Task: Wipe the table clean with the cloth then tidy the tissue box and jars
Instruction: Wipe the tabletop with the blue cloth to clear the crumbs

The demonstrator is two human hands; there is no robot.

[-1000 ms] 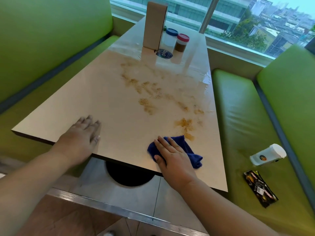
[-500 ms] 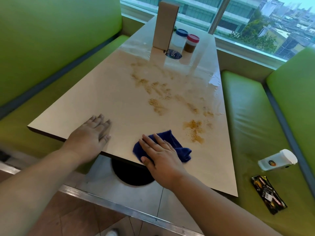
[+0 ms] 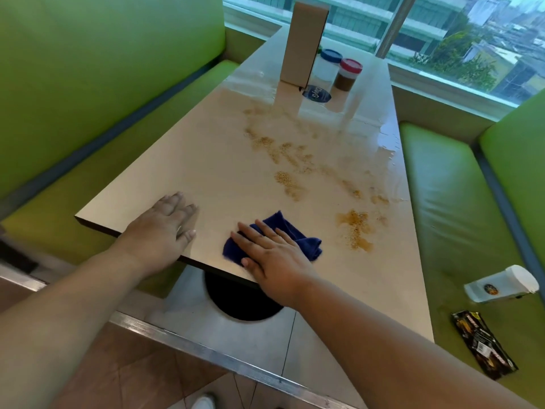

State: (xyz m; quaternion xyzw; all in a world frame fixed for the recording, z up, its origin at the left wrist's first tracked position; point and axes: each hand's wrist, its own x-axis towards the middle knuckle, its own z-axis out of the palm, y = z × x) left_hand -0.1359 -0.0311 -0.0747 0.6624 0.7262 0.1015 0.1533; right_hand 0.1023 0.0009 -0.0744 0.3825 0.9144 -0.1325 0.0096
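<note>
Hands lie flat and open, left (image 3: 165, 228) bracing the bench (image 3: 206, 160), right (image 3: 274, 255) having slid the cloth (image 3: 298, 234) leftward along the near edge, the spill (image 3: 355, 228) still unwiped.

— Cloth (image 3: 298, 236)? 
— On table (image 3: 182, 160), under right hand's fingers (image 3: 265, 236); left hand (image 3: 165, 228) flat, beside them.
— Spill (image 3: 355, 230)? 
— Right of fingertips, more beyond.
— Far end? 
— Tissue box (image 3: 303, 44) upright, jars (image 3: 348, 73) just right of it.
</note>
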